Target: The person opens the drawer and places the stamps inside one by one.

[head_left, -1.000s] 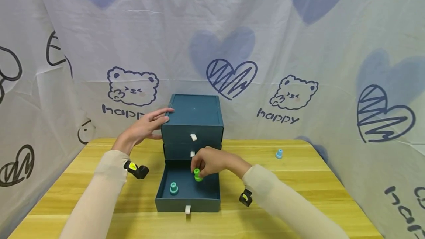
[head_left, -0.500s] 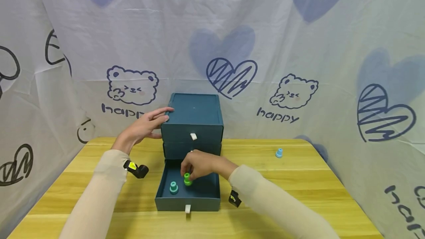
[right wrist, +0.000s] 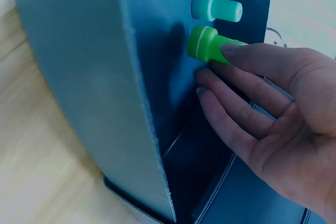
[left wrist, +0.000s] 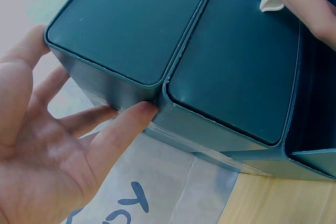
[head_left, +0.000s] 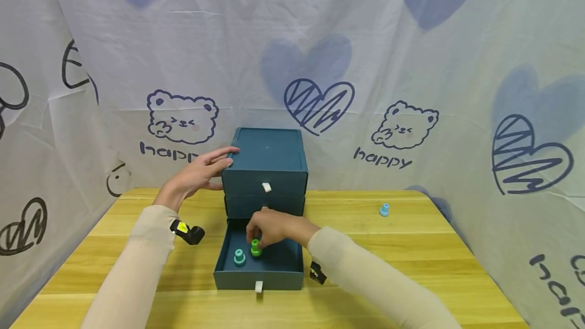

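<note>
A dark teal drawer cabinet point(head_left: 269, 151) stands on the table with its bottom drawer point(head_left: 258, 281) pulled out. My right hand point(head_left: 271, 227) reaches into that drawer and pinches a small green stepped peg point(head_left: 256, 249) by its narrow end; its wide end is down at the drawer floor. Just left of it a turquoise peg point(head_left: 239, 258) stands upright, apart from the green one. In the left wrist view my left hand point(left wrist: 58, 140) rests against the side of the cabinet, fingers spread and fairly straight.
A light blue peg point(head_left: 384, 210) stands on the wooden table point(head_left: 365, 268) to the right of the cabinet. The two upper drawers are closed; a white pull tab point(head_left: 266, 187) shows on the top one. A printed cloth point(head_left: 320, 39) hangs behind.
My right hand has moved left and down inside the drawer with the green peg, bringing it beside the turquoise one. The left hand has stayed in place against the cabinet.
</note>
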The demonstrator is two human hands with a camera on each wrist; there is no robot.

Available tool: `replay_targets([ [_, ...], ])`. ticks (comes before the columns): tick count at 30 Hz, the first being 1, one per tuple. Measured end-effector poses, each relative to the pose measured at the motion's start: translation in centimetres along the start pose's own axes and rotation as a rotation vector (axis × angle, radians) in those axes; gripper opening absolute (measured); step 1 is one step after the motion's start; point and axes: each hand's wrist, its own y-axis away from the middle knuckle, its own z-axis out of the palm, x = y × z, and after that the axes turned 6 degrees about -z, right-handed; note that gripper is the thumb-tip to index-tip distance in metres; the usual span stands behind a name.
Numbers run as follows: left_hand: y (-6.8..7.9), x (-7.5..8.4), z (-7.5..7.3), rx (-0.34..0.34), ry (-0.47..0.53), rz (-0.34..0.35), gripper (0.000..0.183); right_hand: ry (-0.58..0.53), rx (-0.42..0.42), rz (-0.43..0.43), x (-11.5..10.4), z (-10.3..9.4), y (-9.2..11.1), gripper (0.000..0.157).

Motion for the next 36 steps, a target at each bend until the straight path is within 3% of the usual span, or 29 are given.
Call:
replay_targets([
  [8,0.0,-0.2,0.0,-0.004,0.007,-0.001,0.061,0.001,-0.023,0.019,-0.1,0.3,0.1,0.019],
  [14,-0.1,-0.4,0.1,-0.004,0.004,-0.004,0.061,-0.035,-0.004,0.003,0.4,0.1,1.2,0.019],
  [25,0.1,-0.3,0.1,0.007,-0.005,-0.010,0.060,-0.219,0.118,-0.049,2.8,-1.5,5.7,0.022],
  [36,0.0,0.0,0.0,0.004,0.000,-0.004,0.060,-0.306,0.217,0.026,5.8,-3.8,10.6,0.024],
])
